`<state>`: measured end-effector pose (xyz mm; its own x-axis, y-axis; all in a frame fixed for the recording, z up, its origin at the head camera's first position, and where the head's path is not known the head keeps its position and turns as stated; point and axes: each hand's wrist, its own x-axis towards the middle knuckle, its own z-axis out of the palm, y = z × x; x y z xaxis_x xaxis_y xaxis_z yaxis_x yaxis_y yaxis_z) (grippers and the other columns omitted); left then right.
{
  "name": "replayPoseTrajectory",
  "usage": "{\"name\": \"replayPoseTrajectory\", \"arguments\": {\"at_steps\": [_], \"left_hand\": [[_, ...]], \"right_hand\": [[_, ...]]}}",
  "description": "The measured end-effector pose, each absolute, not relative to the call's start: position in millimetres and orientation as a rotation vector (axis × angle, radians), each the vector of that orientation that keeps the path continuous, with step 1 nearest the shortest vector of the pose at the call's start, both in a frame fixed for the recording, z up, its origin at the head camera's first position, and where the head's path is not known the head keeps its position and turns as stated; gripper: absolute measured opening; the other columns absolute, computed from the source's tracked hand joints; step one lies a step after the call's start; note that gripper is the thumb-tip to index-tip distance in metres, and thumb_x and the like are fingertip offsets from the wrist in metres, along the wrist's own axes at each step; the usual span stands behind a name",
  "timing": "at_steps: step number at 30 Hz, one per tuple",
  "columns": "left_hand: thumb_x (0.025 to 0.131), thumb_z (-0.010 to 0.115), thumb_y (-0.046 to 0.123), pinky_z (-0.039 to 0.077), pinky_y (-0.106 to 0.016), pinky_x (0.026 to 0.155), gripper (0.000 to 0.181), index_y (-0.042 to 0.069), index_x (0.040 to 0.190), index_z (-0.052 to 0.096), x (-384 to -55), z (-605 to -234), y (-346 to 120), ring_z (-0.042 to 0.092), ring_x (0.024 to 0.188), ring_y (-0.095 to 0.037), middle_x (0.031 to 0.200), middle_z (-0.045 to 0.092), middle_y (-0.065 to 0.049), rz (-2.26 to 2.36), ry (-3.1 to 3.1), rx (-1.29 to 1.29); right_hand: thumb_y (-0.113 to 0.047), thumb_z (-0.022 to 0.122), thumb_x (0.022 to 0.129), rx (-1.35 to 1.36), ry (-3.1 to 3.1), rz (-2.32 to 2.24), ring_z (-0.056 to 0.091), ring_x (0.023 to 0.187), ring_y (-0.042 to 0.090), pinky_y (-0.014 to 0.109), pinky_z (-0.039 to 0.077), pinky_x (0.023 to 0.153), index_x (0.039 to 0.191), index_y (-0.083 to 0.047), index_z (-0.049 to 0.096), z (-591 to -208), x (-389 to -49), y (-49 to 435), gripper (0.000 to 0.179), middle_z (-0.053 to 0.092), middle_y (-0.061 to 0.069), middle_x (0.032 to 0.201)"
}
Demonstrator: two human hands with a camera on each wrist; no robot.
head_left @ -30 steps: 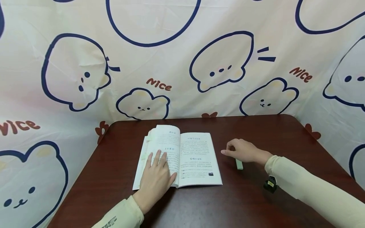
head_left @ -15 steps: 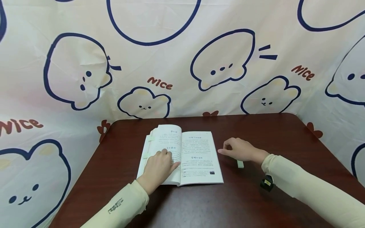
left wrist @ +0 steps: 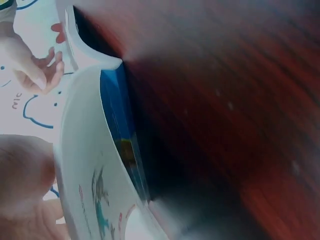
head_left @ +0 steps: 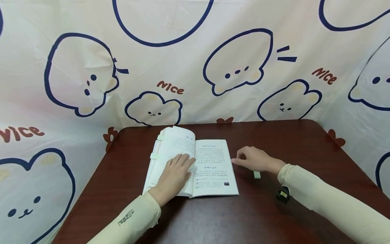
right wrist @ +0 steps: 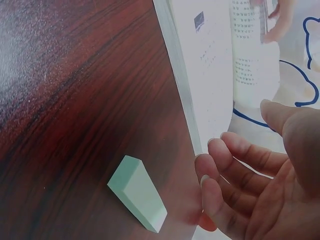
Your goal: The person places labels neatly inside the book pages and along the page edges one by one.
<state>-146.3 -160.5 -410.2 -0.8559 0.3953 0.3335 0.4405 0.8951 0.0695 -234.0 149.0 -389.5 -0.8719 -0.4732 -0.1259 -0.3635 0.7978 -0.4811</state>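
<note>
While the book (head_left: 214,169) lies spread toward the far edge of the table (head_left: 231,217), left of its middle, the left hand (head_left: 173,174) rests on its left-hand page, fingers relaxed and almost straight, gripping nothing that shows. Pale tabs (head_left: 154,156) stick out along the book's left side, and the left-hand pages bow upward. The right hand (head_left: 256,160) hovers by the book's right edge, fingers loosely curled with nothing in their hold; whether a fingertip touches the book is hard to tell. Just beside this hand, on its near side, a green block (right wrist: 137,192) lies on the table, apart from fingers and book. Seen from the head, its far end is hidden under the hand. In the left wrist view the left hand is blurred, cut off and partly behind the curved pages. The table's near edge is out of frame.
</note>
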Motion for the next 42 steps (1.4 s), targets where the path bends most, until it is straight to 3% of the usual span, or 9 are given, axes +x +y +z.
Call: {"name": "replayPoseTrajectory", "arguments": {"at_steps": [3, 6, 11, 15, 23, 29, 37, 42], "left_hand": [[0.097, 0.061, 0.003, 0.039, -0.059, 0.111, 0.045, 0.013, 0.141, 0.057, -145.0, -407.0, -156.6, 0.049, 0.140, -0.038, 0.148, 0.055, -0.013, -0.219, -2.801, -0.671], [0.098, 0.053, -0.003, 0.035, -0.063, 0.114, 0.043, 0.012, 0.137, 0.060, -143.6, -403.7, -152.1, 0.046, 0.142, -0.040, 0.149, 0.056, -0.012, -0.191, -2.859, -0.680], [0.097, 0.064, 0.017, 0.041, -0.063, 0.106, 0.029, 0.011, 0.125, 0.068, -142.4, -404.3, -147.8, 0.051, 0.136, -0.040, 0.139, 0.063, -0.011, -0.070, -2.873, -0.604], [0.094, 0.070, 0.033, 0.044, -0.056, 0.101, 0.037, 0.010, 0.123, 0.069, -145.1, -405.1, -148.0, 0.054, 0.129, -0.038, 0.131, 0.065, -0.011, -0.018, -2.840, -0.575], [0.093, 0.072, 0.035, 0.041, -0.055, 0.109, 0.043, 0.006, 0.124, 0.067, -152.8, -407.0, -147.5, 0.054, 0.124, -0.036, 0.125, 0.063, -0.015, -0.004, -2.833, -0.615], [0.094, 0.068, 0.045, 0.042, -0.066, 0.102, 0.053, 0.015, 0.136, 0.061, -152.0, -409.3, -152.0, 0.045, 0.133, -0.044, 0.146, 0.049, -0.020, -0.083, -3.007, -0.563], [0.088, 0.070, 0.058, 0.029, -0.075, 0.110, 0.076, 0.026, 0.152, 0.047, -158.4, -402.5, -171.9, 0.018, 0.152, -0.053, 0.167, 0.022, -0.021, -0.316, -3.246, -0.622], [0.082, 0.074, 0.063, 0.032, -0.072, 0.108, 0.084, 0.033, 0.154, 0.043, -160.4, -399.9, -180.1, 0.021, 0.152, -0.051, 0.169, 0.018, -0.020, -0.294, -3.271, -0.671]], "right_hand": [[-0.036, 0.066, 0.098, -0.652, 2.743, -0.663, 0.045, 0.052, 0.013, 0.026, 0.035, 0.049, 0.085, -0.014, 0.072, -389.1, -233.8, 148.1, 0.026, 0.049, -0.002, 0.058], [-0.035, 0.066, 0.098, -0.652, 2.747, -0.658, 0.045, 0.053, 0.013, 0.026, 0.035, 0.050, 0.084, -0.014, 0.072, -388.4, -232.9, 147.5, 0.026, 0.049, -0.002, 0.059], [-0.036, 0.066, 0.097, -0.652, 2.758, -0.642, 0.046, 0.055, 0.013, 0.027, 0.037, 0.051, 0.085, -0.013, 0.072, -388.8, -232.5, 147.5, 0.027, 0.050, -0.002, 0.060], [-0.037, 0.066, 0.098, -0.654, 2.758, -0.641, 0.047, 0.055, 0.012, 0.027, 0.037, 0.051, 0.085, -0.013, 0.072, -389.0, -232.6, 148.6, 0.027, 0.050, -0.002, 0.060], [-0.039, 0.066, 0.098, -0.666, 2.757, -0.636, 0.048, 0.056, 0.013, 0.027, 0.038, 0.052, 0.085, -0.014, 0.072, -389.6, -234.2, 149.6, 0.028, 0.051, -0.002, 0.061], [-0.039, 0.065, 0.098, -0.665, 2.743, -0.639, 0.048, 0.056, 0.013, 0.027, 0.038, 0.053, 0.085, -0.014, 0.072, -389.0, -233.9, 150.2, 0.029, 0.051, -0.002, 0.061], [-0.039, 0.065, 0.098, -0.663, 2.745, -0.644, 0.049, 0.058, 0.013, 0.028, 0.039, 0.053, 0.086, -0.013, 0.072, -388.0, -234.3, 152.9, 0.029, 0.053, -0.001, 0.063], [-0.039, 0.065, 0.098, -0.661, 2.742, -0.644, 0.049, 0.058, 0.014, 0.028, 0.039, 0.054, 0.085, -0.013, 0.072, -389.3, -234.6, 152.7, 0.029, 0.053, -0.001, 0.063]]}}
